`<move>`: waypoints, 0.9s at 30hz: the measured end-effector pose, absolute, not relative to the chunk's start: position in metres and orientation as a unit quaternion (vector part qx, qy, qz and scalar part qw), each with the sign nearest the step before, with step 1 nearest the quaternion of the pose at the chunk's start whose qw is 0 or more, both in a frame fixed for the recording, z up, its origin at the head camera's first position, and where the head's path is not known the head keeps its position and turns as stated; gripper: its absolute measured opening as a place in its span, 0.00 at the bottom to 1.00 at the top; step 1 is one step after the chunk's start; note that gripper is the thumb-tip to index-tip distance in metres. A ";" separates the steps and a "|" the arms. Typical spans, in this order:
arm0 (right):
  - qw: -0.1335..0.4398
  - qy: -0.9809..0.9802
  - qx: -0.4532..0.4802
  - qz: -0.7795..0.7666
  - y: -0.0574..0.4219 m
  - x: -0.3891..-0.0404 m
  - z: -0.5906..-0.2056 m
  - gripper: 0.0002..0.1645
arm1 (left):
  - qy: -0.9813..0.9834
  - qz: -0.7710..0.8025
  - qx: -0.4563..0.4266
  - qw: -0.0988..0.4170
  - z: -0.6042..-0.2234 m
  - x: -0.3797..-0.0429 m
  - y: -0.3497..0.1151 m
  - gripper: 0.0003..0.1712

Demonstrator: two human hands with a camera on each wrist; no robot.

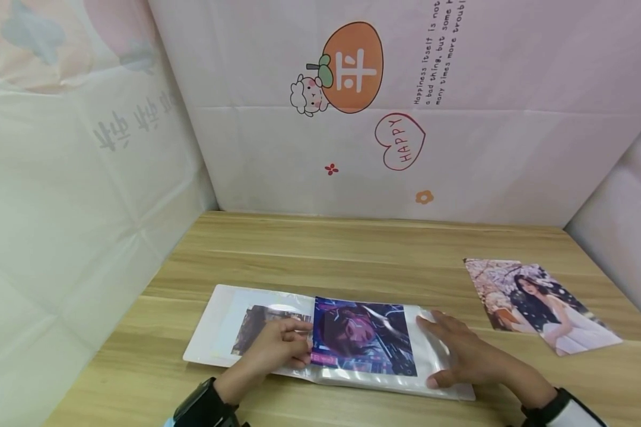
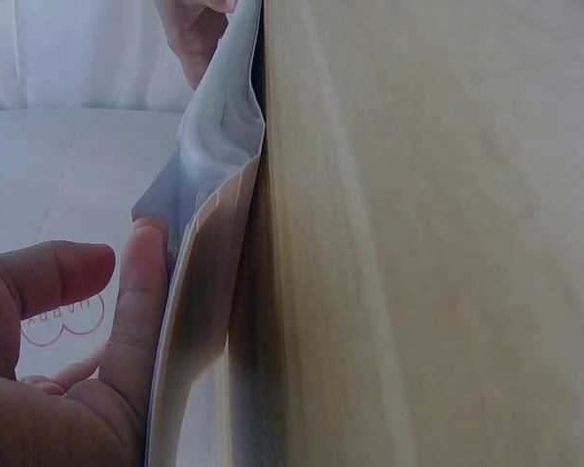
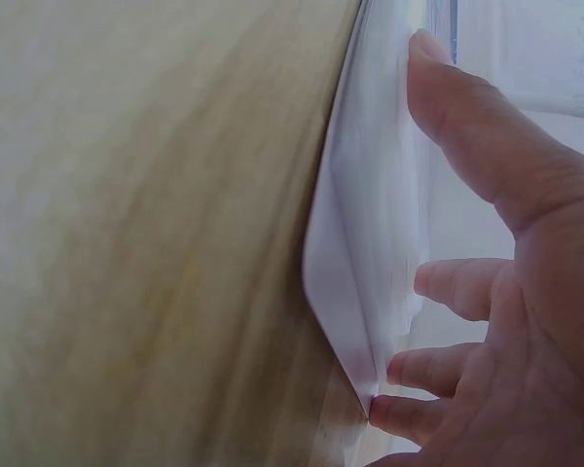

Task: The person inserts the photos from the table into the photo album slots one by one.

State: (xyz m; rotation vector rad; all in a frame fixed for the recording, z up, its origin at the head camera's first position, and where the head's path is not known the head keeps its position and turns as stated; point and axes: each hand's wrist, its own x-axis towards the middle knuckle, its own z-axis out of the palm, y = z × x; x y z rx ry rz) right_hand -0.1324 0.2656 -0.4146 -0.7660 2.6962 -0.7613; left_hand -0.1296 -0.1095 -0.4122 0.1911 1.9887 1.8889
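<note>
A photo album [image 1: 208, 341] with clear sleeves lies open on the table. On its right page is a purple-blue photo [image 1: 365, 338] of a person's face amid neon colours. Another photo [image 1: 247, 326] on the left page is partly covered by my left hand [image 1: 280, 346]. That hand touches the purple photo's left edge near the spine; in the left wrist view its thumb [image 2: 73, 272] stands apart from the fingers. My right hand [image 1: 459, 353] spreads over the right end of the album, fingertips and thumb resting on the clear sleeve [image 3: 370, 195].
Two overlapping photos lie to the right: one with a person in white [image 1: 563, 311], and a pink blossom one [image 1: 494, 290] partly beneath it. A printed white cloth [image 1: 267, 160] hangs behind the wooden table [image 1: 320, 255], with more cloth at both sides.
</note>
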 end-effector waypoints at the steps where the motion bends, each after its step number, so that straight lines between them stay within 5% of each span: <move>1: 0.118 0.922 -0.263 -0.260 0.266 -0.132 -0.415 0.63 | 0.709 0.674 0.069 0.196 -0.412 -0.130 -0.108 0.25; 27: 0.130 0.916 -0.266 -0.271 0.266 -0.134 -0.415 0.61 | 0.734 0.636 0.099 0.217 -0.413 -0.134 -0.091 0.25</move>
